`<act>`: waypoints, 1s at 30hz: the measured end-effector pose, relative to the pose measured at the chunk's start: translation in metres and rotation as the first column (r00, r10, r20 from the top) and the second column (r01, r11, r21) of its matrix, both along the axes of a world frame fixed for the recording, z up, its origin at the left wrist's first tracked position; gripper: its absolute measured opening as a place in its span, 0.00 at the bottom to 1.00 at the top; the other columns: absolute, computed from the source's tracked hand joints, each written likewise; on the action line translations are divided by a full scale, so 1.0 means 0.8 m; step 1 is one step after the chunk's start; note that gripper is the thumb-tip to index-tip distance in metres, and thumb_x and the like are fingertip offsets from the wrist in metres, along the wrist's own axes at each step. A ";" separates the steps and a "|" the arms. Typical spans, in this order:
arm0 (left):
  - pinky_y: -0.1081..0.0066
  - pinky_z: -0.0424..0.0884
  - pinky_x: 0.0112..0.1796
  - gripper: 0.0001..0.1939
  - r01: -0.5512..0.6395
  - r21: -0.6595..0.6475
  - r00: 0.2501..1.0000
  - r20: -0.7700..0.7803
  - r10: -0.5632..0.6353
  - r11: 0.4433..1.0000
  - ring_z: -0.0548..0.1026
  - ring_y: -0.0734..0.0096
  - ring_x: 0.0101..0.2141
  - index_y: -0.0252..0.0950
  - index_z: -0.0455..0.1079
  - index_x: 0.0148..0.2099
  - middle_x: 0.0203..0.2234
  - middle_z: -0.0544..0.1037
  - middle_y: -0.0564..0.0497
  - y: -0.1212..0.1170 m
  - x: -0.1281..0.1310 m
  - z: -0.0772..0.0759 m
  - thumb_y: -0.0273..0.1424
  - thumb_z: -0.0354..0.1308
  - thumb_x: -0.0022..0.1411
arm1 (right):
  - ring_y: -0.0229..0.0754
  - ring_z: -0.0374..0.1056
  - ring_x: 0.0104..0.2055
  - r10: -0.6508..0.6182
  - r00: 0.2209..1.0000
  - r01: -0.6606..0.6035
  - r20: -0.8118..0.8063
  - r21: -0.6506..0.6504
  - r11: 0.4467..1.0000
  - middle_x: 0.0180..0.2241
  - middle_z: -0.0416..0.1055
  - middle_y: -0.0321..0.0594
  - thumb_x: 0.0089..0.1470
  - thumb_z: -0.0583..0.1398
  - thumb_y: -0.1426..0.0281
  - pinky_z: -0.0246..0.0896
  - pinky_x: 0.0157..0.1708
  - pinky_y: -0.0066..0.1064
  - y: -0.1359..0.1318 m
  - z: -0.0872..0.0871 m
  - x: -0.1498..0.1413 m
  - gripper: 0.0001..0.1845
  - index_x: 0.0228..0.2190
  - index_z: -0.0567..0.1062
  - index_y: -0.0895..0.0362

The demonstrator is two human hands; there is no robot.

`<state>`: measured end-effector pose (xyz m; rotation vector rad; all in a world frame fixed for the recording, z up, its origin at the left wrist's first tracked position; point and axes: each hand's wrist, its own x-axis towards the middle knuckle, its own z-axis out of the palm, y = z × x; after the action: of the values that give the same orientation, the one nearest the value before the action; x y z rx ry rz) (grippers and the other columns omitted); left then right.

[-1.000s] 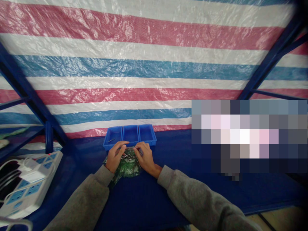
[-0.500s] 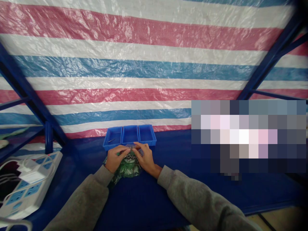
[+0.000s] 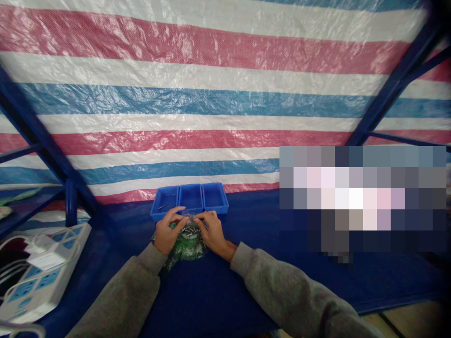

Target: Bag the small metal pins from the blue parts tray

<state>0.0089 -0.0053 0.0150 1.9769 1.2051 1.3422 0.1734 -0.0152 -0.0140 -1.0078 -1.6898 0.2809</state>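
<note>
A clear plastic bag [image 3: 188,252] with green showing through it lies on the blue table, with small metal pieces like screws [image 3: 192,230] at its upper part. My left hand [image 3: 169,231] pinches the bag's left upper edge between thumb and fingers, its index finger lifted. On the opposite side, my right hand [image 3: 211,233] has thumb and fingers closed on the bag's upper edge. The fingertips of both hands are close together, and the exact grip is partly hidden. Just beyond them stands a blue three-compartment tray [image 3: 215,209]; a thin metal piece [image 3: 163,206] lies in its left compartment.
At the left sits a white power strip [image 3: 65,277] with plugs and cables. Blue metal posts [image 3: 71,202] rise on both sides before a striped plastic sheet [image 3: 211,98]. The right part of the view is blurred out by large pixels.
My left index finger has lifted and straightened away from the bag. My right index finger has curled down toward the thumb. The bag and tray stay in place.
</note>
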 end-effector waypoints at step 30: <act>0.74 0.70 0.33 0.19 0.049 -0.014 0.999 0.015 -0.049 0.999 0.71 0.73 0.31 0.36 0.61 0.52 0.30 0.70 0.52 0.002 0.002 -0.002 0.34 0.54 0.59 | 0.37 0.66 0.26 -0.080 0.872 -0.016 -0.484 -0.191 0.981 0.26 0.72 0.37 0.53 0.56 0.62 0.60 0.29 0.28 0.017 0.012 0.003 0.14 0.32 0.76 0.59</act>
<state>0.0108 -0.0041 0.0134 1.9700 1.1491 1.3177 0.1762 -0.0013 -0.0041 -0.9992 -1.1952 0.6321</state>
